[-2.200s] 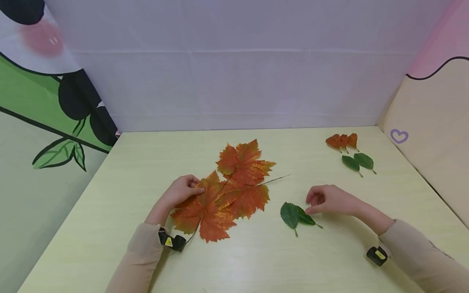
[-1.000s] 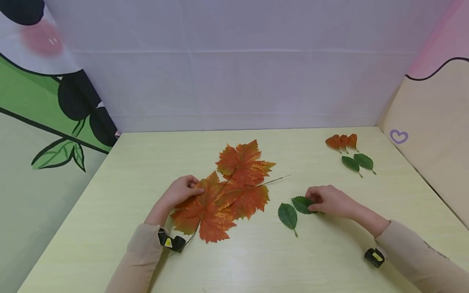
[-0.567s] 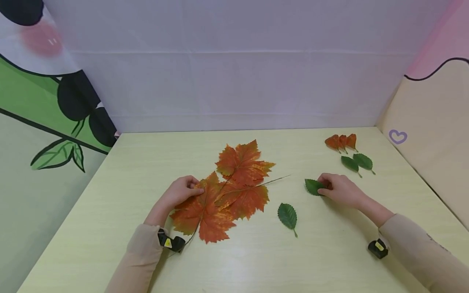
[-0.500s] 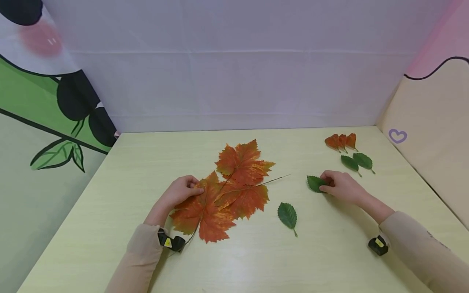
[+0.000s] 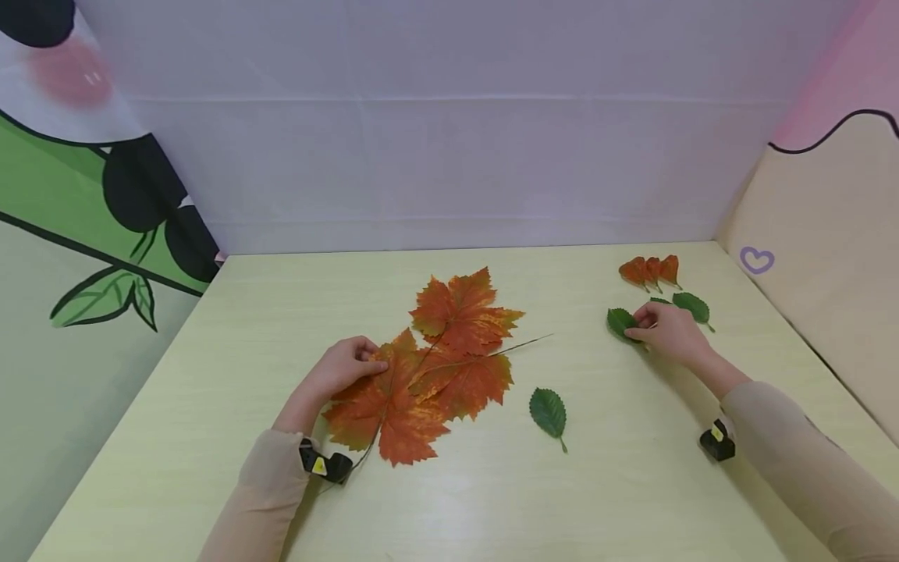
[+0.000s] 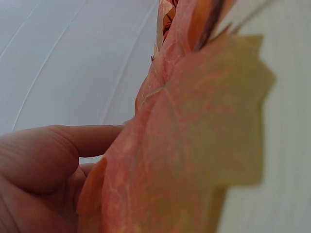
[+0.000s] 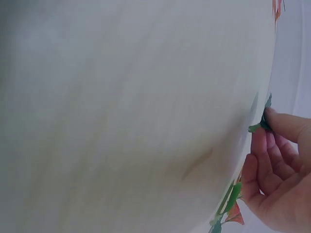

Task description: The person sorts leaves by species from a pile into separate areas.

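Observation:
My left hand (image 5: 346,367) pinches the left edge of a large orange maple leaf (image 5: 393,406), its thumb on the upper face. The left wrist view shows that thumb against the reddish leaf (image 6: 165,141), with the other fingers partly hidden behind it. That leaf overlaps two more orange maple leaves, one lower (image 5: 474,382) and one farther back (image 5: 467,308). Over on the right, my right hand (image 5: 670,332) holds a small green leaf (image 5: 620,321) between thumb and fingers, just above the table. A single green leaf (image 5: 548,412) lies between the two hands.
Three small orange leaves (image 5: 649,271) lie in a row at the back right. In front of them is a green leaf (image 5: 691,304), with another partly hidden by the right hand. The pale table (image 5: 449,507) meets a lilac backdrop (image 5: 449,172) behind.
The right hand took hold of one of two overlapping green leaves and has carried it back and right, towards the small leaves there. The left hand stays on the maple leaf.

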Action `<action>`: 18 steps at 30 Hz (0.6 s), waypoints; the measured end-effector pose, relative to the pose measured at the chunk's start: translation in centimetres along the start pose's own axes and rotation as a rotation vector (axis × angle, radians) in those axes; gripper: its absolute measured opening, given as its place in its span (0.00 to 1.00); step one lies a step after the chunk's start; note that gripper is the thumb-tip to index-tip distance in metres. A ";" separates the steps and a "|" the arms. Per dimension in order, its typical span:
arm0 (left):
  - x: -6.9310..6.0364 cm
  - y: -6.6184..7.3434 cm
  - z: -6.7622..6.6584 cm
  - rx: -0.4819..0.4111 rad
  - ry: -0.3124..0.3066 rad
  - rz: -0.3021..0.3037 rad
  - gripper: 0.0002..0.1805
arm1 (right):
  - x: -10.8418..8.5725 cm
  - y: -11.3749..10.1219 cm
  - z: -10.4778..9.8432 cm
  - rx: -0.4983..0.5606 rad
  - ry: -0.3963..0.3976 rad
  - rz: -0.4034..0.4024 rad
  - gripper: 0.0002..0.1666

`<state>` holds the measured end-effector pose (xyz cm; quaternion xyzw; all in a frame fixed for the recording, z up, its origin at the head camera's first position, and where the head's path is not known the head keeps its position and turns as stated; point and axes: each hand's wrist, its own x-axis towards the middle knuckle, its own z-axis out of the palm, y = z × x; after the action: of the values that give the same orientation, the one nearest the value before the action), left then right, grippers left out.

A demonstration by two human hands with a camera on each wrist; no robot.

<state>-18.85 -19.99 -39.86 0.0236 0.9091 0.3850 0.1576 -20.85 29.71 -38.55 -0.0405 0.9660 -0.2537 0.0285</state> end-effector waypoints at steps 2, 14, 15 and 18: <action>0.0 0.0 0.0 -0.002 0.002 -0.001 0.18 | 0.4 0.3 -0.1 -0.007 0.025 0.020 0.19; 0.0 0.1 0.0 -0.002 0.010 -0.018 0.18 | 1.9 1.8 -0.4 -0.023 0.134 0.093 0.19; 0.0 0.1 0.0 -0.003 0.012 -0.019 0.17 | 1.9 1.8 -0.4 -0.026 0.134 0.101 0.19; 0.0 0.1 0.0 -0.001 0.011 -0.013 0.18 | 1.9 1.8 -0.6 -0.026 0.121 0.126 0.20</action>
<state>-18.84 -19.93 -39.77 0.0153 0.9099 0.3845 0.1551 -22.90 31.40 -38.96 0.0353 0.9698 -0.2410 -0.0145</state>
